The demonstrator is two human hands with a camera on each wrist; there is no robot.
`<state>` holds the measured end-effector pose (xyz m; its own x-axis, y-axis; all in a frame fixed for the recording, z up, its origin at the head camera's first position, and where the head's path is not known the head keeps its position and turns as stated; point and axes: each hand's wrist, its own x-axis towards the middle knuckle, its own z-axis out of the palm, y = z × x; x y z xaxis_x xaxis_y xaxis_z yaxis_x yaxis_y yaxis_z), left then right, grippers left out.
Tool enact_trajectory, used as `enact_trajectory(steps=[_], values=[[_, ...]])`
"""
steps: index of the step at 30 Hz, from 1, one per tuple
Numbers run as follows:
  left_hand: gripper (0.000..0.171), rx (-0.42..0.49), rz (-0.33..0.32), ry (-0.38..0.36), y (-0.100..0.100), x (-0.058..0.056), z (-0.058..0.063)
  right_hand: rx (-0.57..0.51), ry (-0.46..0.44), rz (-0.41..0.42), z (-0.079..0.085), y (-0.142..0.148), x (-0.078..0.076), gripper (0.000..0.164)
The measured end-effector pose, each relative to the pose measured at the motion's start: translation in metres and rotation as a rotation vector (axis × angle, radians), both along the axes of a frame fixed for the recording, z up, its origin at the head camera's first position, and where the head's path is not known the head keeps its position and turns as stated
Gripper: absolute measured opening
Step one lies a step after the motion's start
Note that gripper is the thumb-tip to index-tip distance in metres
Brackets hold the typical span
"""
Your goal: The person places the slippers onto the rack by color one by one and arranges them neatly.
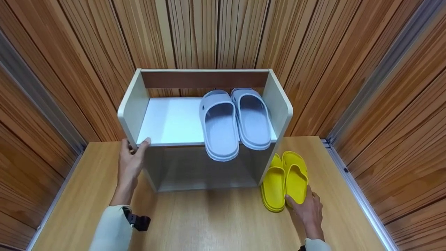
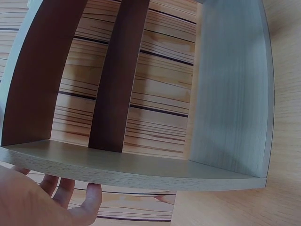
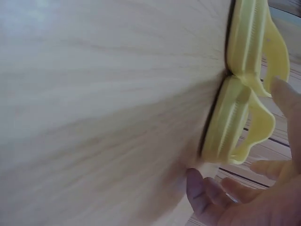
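A small two-tier shoe rack (image 1: pixel 174 144) stands against the wall, its inside also filling the left wrist view. At its left side panel, my left hand (image 1: pixel 131 162) grips the edge, thumb over the front of the upper board and fingers along the outside. Two grey slippers (image 1: pixel 223 139) lie side by side on the upper board, heels jutting past the front edge. On the floor at the rack's right is a pair of yellow slippers (image 1: pixel 273 188). My right hand (image 1: pixel 308 209) hovers at the right one's heel, thumb and fingers spread to either side.
Wood-plank walls (image 1: pixel 195 35) enclose the back and both sides. Metal rails (image 1: pixel 362 205) run along the floor's edges. The rack's lower compartment (image 1: pixel 209 174) faces forward over the light wooden floor (image 1: pixel 209 223).
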<state>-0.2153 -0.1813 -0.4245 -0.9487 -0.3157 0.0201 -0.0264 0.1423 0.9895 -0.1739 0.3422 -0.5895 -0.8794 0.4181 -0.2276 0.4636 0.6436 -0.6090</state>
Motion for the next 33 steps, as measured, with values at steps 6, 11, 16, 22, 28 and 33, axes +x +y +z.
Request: enact_trajectory(steps=[6,11,16,22,28,33], values=[[0.074,0.008,0.003,0.015,0.000,0.001,0.001,0.021,0.113,0.028,-0.004,0.003,0.001,0.082],[0.072,0.017,0.006,0.033,0.000,0.000,0.001,0.010,0.132,0.016,-0.001,0.003,0.000,0.067],[0.073,0.013,0.005,0.013,0.001,0.000,0.000,-0.047,0.121,-0.039,0.000,0.002,0.000,0.065],[0.072,0.003,0.001,0.010,-0.001,-0.001,-0.001,-0.144,0.137,-0.110,-0.001,0.003,0.001,0.075],[0.072,-0.001,0.001,0.003,-0.001,-0.001,0.000,-0.265,0.061,-0.134,0.000,0.011,0.002,0.098],[0.071,-0.007,0.006,0.003,0.000,0.000,0.001,-0.308,0.033,-0.117,0.000,0.020,0.005,0.103]])
